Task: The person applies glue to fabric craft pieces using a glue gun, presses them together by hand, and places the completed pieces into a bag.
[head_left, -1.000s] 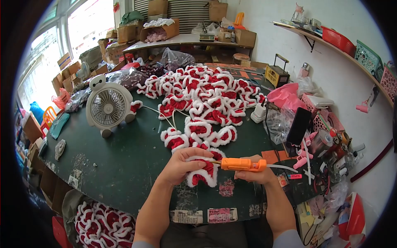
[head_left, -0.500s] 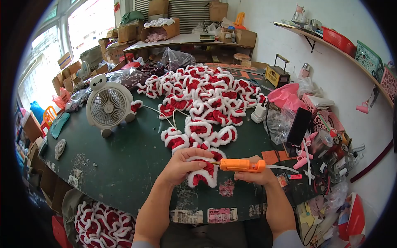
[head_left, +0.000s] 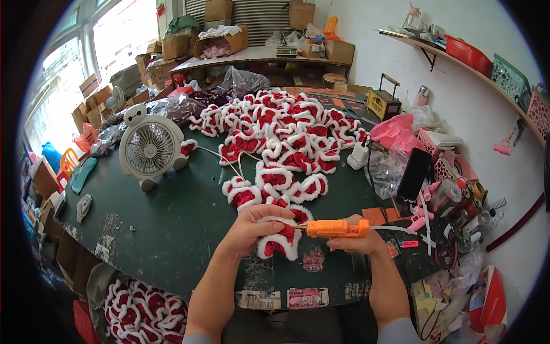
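Note:
My right hand [head_left: 361, 241] is wrapped round an orange hot glue gun [head_left: 337, 229], with a white glue stick [head_left: 392, 229] sticking out of its back. The gun's nozzle points left and meets a red fabric piece with white fluffy trim [head_left: 279, 244]. Pinched in my left hand [head_left: 258, 228] is the upper left part of that piece, just above the table. Whether the nozzle touches the cloth or only sits close to it, I cannot tell. Beyond my hands lies a heap of similar red and white pieces [head_left: 286, 129].
A white fan [head_left: 150, 150] stands on the dark green table [head_left: 172, 229] at left. Along the right side are a phone [head_left: 413, 175], a white plug adapter [head_left: 358, 156], plastic bags and jars. More trimmed pieces fill a sack [head_left: 143, 312] below the front left edge.
The glue gun and my right hand have shifted very slightly right. The lower end of the held piece has moved a little left and up. My left hand keeps its grip.

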